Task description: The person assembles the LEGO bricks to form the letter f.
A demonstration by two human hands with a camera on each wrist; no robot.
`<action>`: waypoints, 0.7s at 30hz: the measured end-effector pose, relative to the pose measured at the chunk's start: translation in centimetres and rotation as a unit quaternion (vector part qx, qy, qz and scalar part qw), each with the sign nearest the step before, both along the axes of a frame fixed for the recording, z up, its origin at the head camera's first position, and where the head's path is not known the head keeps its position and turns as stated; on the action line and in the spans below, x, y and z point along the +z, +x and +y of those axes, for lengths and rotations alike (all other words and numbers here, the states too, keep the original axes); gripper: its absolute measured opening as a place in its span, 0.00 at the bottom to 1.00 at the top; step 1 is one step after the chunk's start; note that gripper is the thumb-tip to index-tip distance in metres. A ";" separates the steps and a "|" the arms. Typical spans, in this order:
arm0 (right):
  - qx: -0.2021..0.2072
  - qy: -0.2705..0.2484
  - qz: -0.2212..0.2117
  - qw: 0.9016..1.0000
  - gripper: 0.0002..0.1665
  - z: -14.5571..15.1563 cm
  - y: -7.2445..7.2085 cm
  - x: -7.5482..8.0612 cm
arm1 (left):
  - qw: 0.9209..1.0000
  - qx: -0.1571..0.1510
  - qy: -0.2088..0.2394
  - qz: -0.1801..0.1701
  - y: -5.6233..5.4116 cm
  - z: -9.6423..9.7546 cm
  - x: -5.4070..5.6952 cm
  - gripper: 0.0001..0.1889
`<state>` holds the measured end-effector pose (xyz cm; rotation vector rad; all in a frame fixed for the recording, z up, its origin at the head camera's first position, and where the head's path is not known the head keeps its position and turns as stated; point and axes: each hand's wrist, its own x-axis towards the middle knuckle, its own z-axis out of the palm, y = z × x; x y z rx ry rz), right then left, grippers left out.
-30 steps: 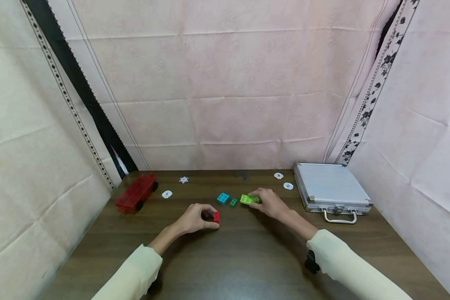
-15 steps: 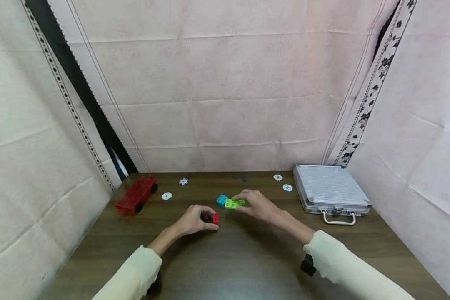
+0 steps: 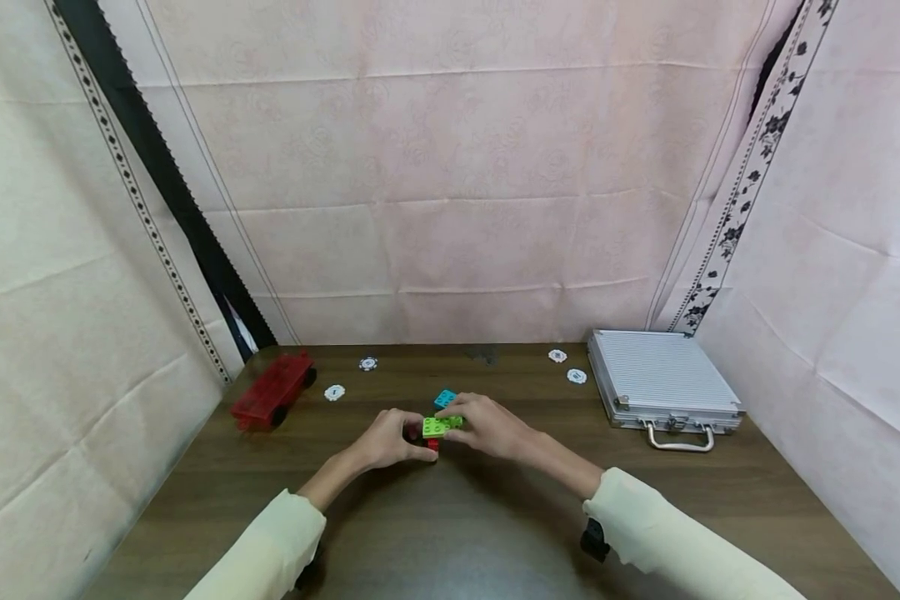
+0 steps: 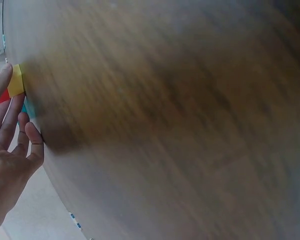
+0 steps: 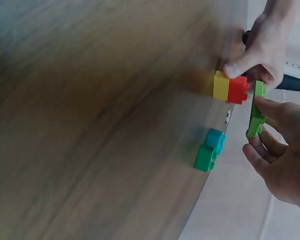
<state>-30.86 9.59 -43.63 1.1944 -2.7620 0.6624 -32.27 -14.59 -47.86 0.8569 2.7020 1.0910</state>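
My left hand [image 3: 385, 439] pinches a small stack near the middle of the table, thumb on the near side. It consists of a red brick [image 5: 238, 90] on top of a yellow brick [image 5: 221, 86], clearest in the right wrist view. My right hand [image 3: 487, 427] holds a flat lime green studded brick [image 5: 257, 110] between thumb and fingers. That piece is raised close over the red brick's studs, with a narrow gap showing in the right wrist view. Side by side on the table are a blue brick [image 5: 216, 139] and a green brick [image 5: 205, 158]; the right hand hides the green one in the head view.
A red toy vehicle [image 3: 273, 390] with black wheels stands at the back left. At the back right lies a silver case [image 3: 663, 371], its handle towards me. Several white chips, such as this chip [image 3: 334, 392], lie along the far part of the table [image 3: 450, 533]. Cloth hangs around three sides.
My right hand has brought the lime green brick leftward and nearer, past the blue and green bricks, to over the red brick. The left hand has stayed in place with its stack.
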 end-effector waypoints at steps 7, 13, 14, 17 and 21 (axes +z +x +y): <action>0.000 0.015 -0.001 1.000 0.21 -0.4 0.4 -0.5 | 1.000 -0.014 0.007 -0.006 0.2 0.3 0.1 0.13; -0.003 0.018 -0.002 1.000 0.21 -0.6 0.5 -0.6 | 1.000 -0.012 0.005 -0.010 0.1 0.4 0.1 0.13; -0.004 0.019 -0.002 1.000 0.21 -0.6 0.5 -0.6 | 1.000 -0.012 0.004 -0.011 0.1 0.3 0.1 0.13; -0.006 0.026 0.000 1.000 0.22 -0.8 0.5 -0.6 | 1.000 -0.010 0.004 -0.015 0.1 0.2 0.1 0.13; -0.007 0.040 0.002 0.999 0.22 -1.1 0.4 -0.6 | 1.000 -0.008 0.005 -0.020 0.0 0.0 0.2 0.14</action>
